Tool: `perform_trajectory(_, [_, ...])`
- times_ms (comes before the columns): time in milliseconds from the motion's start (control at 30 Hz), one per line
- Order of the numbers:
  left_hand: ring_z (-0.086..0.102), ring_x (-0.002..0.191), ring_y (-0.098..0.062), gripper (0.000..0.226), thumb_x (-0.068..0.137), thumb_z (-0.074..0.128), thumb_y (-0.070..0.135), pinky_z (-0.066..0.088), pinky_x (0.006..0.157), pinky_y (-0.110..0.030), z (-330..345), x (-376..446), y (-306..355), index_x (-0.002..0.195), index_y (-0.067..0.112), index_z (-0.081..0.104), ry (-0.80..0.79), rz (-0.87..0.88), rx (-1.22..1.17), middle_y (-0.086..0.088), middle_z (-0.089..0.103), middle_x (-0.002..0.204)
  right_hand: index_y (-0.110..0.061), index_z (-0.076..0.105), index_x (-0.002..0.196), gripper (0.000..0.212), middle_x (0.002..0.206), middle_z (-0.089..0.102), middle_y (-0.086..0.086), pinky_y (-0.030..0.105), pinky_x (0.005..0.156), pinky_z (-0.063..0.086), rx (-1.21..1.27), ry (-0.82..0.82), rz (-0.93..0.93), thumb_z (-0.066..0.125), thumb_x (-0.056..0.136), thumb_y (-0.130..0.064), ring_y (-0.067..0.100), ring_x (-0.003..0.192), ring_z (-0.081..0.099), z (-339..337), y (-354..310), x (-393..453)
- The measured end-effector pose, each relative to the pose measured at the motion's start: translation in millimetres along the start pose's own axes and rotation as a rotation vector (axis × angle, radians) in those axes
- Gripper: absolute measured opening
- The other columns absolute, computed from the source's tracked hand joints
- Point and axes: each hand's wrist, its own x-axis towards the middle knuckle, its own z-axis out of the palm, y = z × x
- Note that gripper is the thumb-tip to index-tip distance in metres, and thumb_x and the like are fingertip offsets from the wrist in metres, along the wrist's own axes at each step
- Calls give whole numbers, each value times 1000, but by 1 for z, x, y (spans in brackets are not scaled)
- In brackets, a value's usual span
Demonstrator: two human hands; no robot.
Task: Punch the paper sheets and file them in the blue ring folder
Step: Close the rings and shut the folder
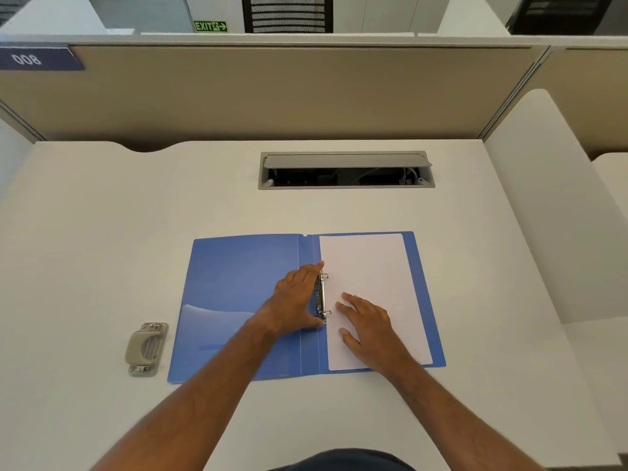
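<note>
Filing step: sheets [370,266] at the rings [322,294]
Sheets lie in the open folder's [238,283] right half. The left hand [295,300] presses the rings with straightish fingers, and the right hand [367,321] lies flat on the paper, gripping nothing. Next, probably: confirm the rings are shut, then fold the cover over.

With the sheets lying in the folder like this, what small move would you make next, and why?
Probably press the rings shut with the left hand: its finger and thumb span them, the sheets lie against them in the open folder, and the right hand presses them flat. Whether the rings are shut is unclear.
</note>
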Motion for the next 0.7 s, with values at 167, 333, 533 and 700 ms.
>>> perform_trajectory(167, [23, 154, -21, 120, 72, 86, 53, 22, 125, -45, 1, -1, 7, 162, 31, 9, 23, 30, -42, 5, 21, 168, -29, 39, 159, 57, 173, 25, -6, 38, 128, 17, 14, 5, 5, 51, 106, -45, 19, 158, 29, 0, 0, 1])
perform_trajectory(333, [22, 154, -22, 126, 67, 83, 67, 20, 125, -53, 8, 1, 13, 161, 37, 6, 29, 1, -68, 5, 25, 167, -27, 34, 161, 60, 172, 26, -5, 39, 129, 17, 21, -3, 15, 52, 107, -42, 20, 158, 29, 0, 0, 2])
perform_trajectory(533, [22, 154, -21, 123, 70, 82, 64, 14, 127, -50, 14, -1, 15, 163, 29, 9, 67, -26, -83, 3, 24, 168, -28, 20, 165, 65, 172, 26, -5, 38, 129, 15, 26, -4, 47, 49, 108, -38, 18, 158, 29, -4, -4, 3])
perform_trajectory(700, [23, 153, -23, 115, 76, 81, 58, 12, 128, -47, 17, -1, 14, 162, 23, 13, 46, -39, -31, -1, 26, 166, -35, 22, 165, 67, 172, 29, -1, 48, 127, 23, -66, -20, 31, 53, 106, -35, 24, 156, 34, -7, -9, 6])
